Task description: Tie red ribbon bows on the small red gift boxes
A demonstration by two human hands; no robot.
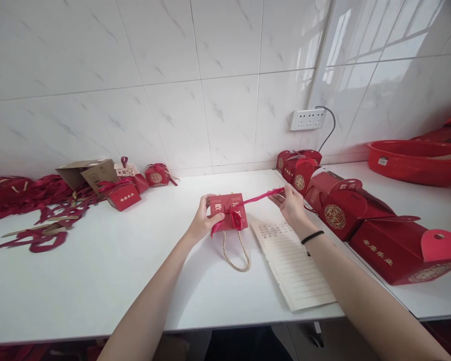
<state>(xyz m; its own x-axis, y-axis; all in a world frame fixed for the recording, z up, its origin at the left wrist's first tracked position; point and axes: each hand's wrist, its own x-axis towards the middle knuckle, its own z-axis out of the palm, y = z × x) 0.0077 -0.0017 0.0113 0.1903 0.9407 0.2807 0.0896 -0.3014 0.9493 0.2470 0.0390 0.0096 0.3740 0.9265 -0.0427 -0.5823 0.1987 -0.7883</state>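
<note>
A small red gift box with gold lettering stands in front of me on the white table. My left hand is closed around its left side, the thumb lying on the face near the knot. A dark pink ribbon is tied across the box, with a loop and a loose tail at its middle. One end of it runs taut to the right, pinched in the fingers of my right hand. From the box a twisted rope handle hangs toward me.
An open lined notebook lies under my right forearm. Several larger red boxes line the right side, with a red basin behind. At left are loose ribbons, a cardboard box and small red boxes. A socket strip is on the wall.
</note>
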